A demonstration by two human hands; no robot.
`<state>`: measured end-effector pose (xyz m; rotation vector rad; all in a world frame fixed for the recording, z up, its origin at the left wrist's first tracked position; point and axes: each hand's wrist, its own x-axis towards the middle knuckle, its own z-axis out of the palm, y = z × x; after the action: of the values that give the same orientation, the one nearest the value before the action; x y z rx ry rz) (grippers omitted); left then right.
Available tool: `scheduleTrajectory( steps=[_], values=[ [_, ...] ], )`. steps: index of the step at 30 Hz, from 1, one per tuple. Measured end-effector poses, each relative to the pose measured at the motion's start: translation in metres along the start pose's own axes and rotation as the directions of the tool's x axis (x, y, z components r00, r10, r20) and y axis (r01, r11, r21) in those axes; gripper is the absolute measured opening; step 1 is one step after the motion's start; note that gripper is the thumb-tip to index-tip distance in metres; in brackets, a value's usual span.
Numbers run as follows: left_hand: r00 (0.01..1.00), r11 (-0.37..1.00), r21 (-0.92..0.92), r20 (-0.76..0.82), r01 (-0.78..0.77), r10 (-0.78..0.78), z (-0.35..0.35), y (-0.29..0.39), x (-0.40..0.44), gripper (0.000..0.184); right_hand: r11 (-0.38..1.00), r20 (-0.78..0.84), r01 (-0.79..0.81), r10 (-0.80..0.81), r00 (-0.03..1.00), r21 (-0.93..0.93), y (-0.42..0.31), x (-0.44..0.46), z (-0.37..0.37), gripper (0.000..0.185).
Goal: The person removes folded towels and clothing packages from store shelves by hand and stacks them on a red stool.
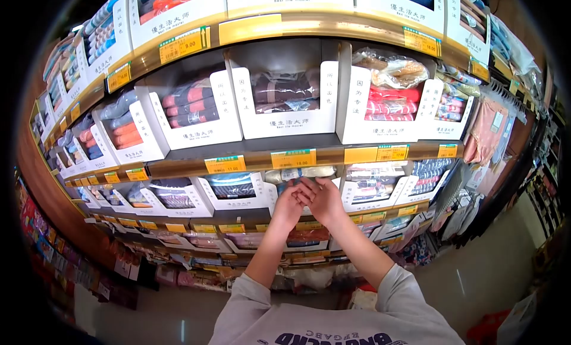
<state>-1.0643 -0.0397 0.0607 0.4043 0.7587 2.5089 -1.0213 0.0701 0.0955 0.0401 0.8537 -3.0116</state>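
Both hands are together in front of an open-fronted white box on the second shelf down, where a cream rolled towel (300, 173) in clear wrap lies. My left hand (289, 204) is at the box's left part, its fingers partly stretched and meeting those of the other hand. Beside it, my right hand (324, 200) has its fingers spread apart, with the tips close under the towel. Neither hand visibly holds anything. Whether the fingertips touch the towel I cannot tell. The hands hide most of the box front.
White boxes of rolled towels line the curved shelves; a box of dark brown towels (285, 92) is just above. Yellow price tags (294, 159) run along the shelf edges (250, 160). Pink garments (486, 131) hang at the right. A red item (489, 327) is on the floor.
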Motion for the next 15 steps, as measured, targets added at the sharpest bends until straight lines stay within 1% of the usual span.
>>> scheduleTrajectory(
  steps=[1,2,3,5,6,7,9,10,12,13,15],
  values=[
    [1.000,1.000,-0.014,-0.007,-0.021,0.021,0.004,0.000,0.002,0.016,1.000,-0.029,0.015,-0.015,0.999,0.010,0.001,0.003,0.001,0.024],
    [1.000,0.998,-0.054,-0.006,-0.026,0.026,0.003,-0.001,0.008,0.016,0.999,-0.030,0.030,-0.029,0.999,0.028,0.002,0.008,-0.001,0.020],
    [1.000,0.998,-0.050,0.001,-0.029,0.029,0.008,0.001,0.013,0.016,0.999,-0.024,0.035,-0.035,0.999,0.028,0.002,0.012,0.002,0.020],
    [0.999,0.992,-0.121,0.041,0.022,-0.017,0.016,0.005,0.022,0.018,0.989,-0.066,0.141,-0.143,0.988,-0.035,0.003,0.017,0.006,0.017],
    [0.997,0.993,-0.115,0.072,-0.020,0.028,0.015,0.005,0.027,0.024,0.985,-0.019,0.158,-0.160,0.987,-0.067,0.003,0.023,0.006,0.026],
    [0.997,0.993,-0.114,0.073,-0.018,0.026,0.012,0.006,0.034,0.024,0.985,-0.020,0.160,-0.162,0.987,-0.066,0.002,0.027,0.004,0.026],
    [0.985,0.973,-0.229,-0.151,0.043,-0.079,0.006,0.009,0.048,0.027,0.985,-0.064,0.157,-0.162,0.985,-0.077,0.002,0.034,0.005,0.029],
    [0.986,0.973,-0.227,-0.148,0.044,-0.080,0.003,0.009,0.052,0.027,0.984,-0.062,0.161,-0.165,0.984,-0.076,0.003,0.037,0.004,0.029],
    [0.982,0.975,-0.223,-0.182,0.000,-0.042,-0.003,0.007,0.061,0.028,0.992,-0.098,0.104,-0.111,0.989,-0.077,0.003,0.043,0.003,0.034],
    [0.983,0.974,-0.225,-0.180,-0.001,-0.040,-0.006,0.005,0.065,0.028,0.991,-0.096,0.105,-0.112,0.989,-0.081,0.002,0.044,0.004,0.034],
    [0.988,0.989,-0.143,-0.151,-0.039,0.017,-0.010,0.001,0.066,0.024,0.991,-0.110,0.109,-0.117,0.987,-0.076,0.002,0.043,0.005,0.035]
  ],
)
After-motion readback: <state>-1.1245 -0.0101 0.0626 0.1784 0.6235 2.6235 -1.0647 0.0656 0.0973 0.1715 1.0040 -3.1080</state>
